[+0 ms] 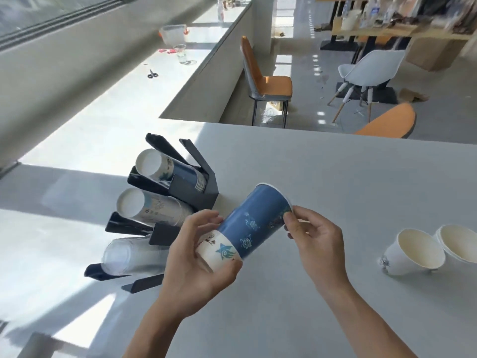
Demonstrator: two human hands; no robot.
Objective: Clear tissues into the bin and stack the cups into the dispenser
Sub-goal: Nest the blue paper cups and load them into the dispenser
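Observation:
I hold a blue paper cup (254, 220) with a white patterned base on its side above the grey table (348, 177). My left hand (196, 259) wraps the cup's white bottom end. My right hand (312, 236) pinches its rim end. Left of my hands stands a black cup dispenser (185, 187) with three tilted slots: blue cups (167, 167) on top, white cups (152, 208) in the middle, clear plastic cups (131, 254) at the bottom. Two white paper cups (413, 250) lie tipped on the table at the right. No tissues or bin are in view.
A long sunlit counter (124, 94) runs away at the left with scissors (152, 73), a glass (182, 54) and a plastic box (173, 33). Orange chairs (265, 78) and a white chair (369, 71) stand beyond the table's far edge.

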